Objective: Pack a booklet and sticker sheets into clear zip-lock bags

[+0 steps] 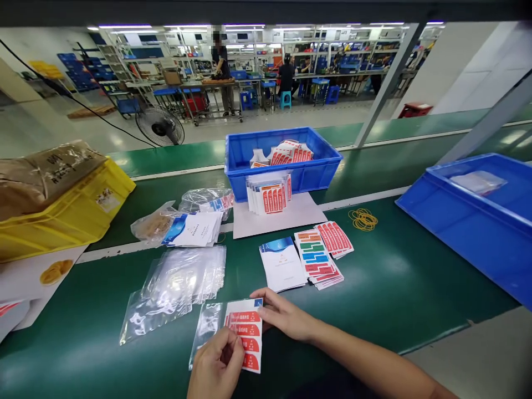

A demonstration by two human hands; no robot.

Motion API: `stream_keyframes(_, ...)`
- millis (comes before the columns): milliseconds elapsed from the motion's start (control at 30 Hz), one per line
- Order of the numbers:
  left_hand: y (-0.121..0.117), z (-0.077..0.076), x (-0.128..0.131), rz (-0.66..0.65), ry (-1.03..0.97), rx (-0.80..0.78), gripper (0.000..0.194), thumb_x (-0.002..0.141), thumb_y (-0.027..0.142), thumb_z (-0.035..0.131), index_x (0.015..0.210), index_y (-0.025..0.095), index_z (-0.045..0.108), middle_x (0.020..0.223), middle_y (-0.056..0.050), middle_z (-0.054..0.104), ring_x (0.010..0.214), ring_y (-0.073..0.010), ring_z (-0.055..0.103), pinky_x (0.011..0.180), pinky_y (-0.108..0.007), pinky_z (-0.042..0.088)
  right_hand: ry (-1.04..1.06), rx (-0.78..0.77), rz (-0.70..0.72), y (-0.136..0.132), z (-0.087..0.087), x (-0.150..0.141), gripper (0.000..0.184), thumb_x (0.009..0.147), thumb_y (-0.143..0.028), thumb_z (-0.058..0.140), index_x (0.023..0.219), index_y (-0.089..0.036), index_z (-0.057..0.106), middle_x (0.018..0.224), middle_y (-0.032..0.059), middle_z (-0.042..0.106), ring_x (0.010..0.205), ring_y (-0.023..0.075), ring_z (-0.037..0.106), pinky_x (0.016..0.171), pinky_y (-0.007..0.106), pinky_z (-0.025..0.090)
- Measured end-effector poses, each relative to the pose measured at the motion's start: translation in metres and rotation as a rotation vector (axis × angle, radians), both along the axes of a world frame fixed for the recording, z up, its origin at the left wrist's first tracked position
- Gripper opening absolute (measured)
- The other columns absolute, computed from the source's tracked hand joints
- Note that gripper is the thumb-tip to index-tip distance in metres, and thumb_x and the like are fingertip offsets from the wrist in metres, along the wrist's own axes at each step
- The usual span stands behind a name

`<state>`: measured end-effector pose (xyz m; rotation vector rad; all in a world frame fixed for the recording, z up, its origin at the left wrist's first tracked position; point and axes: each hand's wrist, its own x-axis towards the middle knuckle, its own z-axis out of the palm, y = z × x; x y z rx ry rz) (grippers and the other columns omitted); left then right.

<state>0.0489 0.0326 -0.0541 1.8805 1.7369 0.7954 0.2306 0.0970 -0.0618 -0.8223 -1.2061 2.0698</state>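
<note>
At the front of the green bench, my left hand [216, 366] is closed in a pinch at the mouth of a clear plastic bag [208, 324]. My right hand [286, 317] grips a red-and-white sticker sheet [251, 344] by its upper right corner, thumb on top. The sheet lies partly inside the bag, and a blue corner of a card or booklet shows behind it. Beyond my right hand lie white-and-blue booklets [283, 266], multicoloured sticker sheets [316, 256] and red sticker sheets [334, 239]. Flat clear bags [187, 277] are fanned out to the left.
A blue bin [282, 180] of packed sticker sets stands at the back, filled bags [270, 194] leaning on its front. More booklets [195, 230], yellow rubber bands [363, 220], a yellow crate [100, 205] and another blue bin [469, 205] surround the work area. People work farther off.
</note>
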Motion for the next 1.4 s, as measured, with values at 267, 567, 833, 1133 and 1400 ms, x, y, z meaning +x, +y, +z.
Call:
stream_keyframes(267, 0.009, 0.022, 0.031, -0.15, -0.027, -0.002, 0.024, 0.08, 0.016, 0.046, 0.056, 0.02, 0.042, 0.052, 0.003, 0.049, 0.048, -0.0099, 0.047, 0.048, -0.021, 0.036, 0.082, -0.182, -0.004, -0.004, -0.015, -0.014, 0.038, 0.071, -0.045, 0.072, 0.088, -0.017, 0.053, 0.075, -0.0036, 0.056, 0.068, 0.0093, 0.054, 0.061, 0.02, 0.041)
stream_keyframes(567, 0.065, 0.017, -0.01, -0.141, -0.161, -0.128, 0.036, 0.078, 0.035, 0.061, 0.111, 0.022, 0.055, 0.111, -0.009, 0.061, 0.098, -0.0246, 0.058, 0.083, -0.035, 0.047, 0.144, -0.344, 0.042, 0.009, -0.04, -0.008, 0.047, 0.056, -0.039, 0.083, 0.084, -0.015, 0.053, 0.059, -0.0071, 0.056, 0.046, 0.006, 0.051, 0.051, 0.019, 0.039)
stream_keyframes(833, 0.085, -0.003, -0.016, -0.271, -0.604, -0.587, 0.03, 0.078, 0.044, 0.06, 0.065, 0.017, 0.062, 0.06, 0.0, 0.058, 0.058, -0.013, 0.052, 0.056, -0.021, 0.042, -0.059, 0.039, -0.104, 0.015, -0.044, -0.006, 0.044, 0.068, -0.053, 0.07, 0.083, -0.014, 0.055, 0.061, -0.0054, 0.051, 0.052, 0.0062, 0.046, 0.051, 0.019, 0.036)
stream_keyframes(1133, 0.073, -0.006, 0.006, 0.208, -1.037, -0.609, 0.029, 0.065, 0.042, 0.073, 0.074, 0.019, 0.058, 0.056, 0.004, 0.056, 0.047, -0.0097, 0.048, 0.045, -0.018, 0.037, -0.311, 0.477, -0.269, 0.018, -0.019, 0.01, 0.021, 0.08, -0.023, 0.058, 0.099, -0.017, 0.064, 0.088, 0.0033, 0.065, 0.075, 0.0134, 0.057, 0.071, 0.024, 0.045)
stream_keyframes(1400, 0.076, -0.021, -0.001, 0.163, -0.996, -0.59, 0.031, 0.064, 0.044, 0.073, 0.072, 0.018, 0.059, 0.056, 0.003, 0.057, 0.049, -0.012, 0.05, 0.048, -0.021, 0.041, -0.34, 0.471, -0.122, 0.018, -0.027, 0.009, 0.025, 0.074, -0.031, 0.066, 0.091, -0.014, 0.07, 0.076, 0.0014, 0.065, 0.064, 0.0117, 0.054, 0.059, 0.02, 0.043)
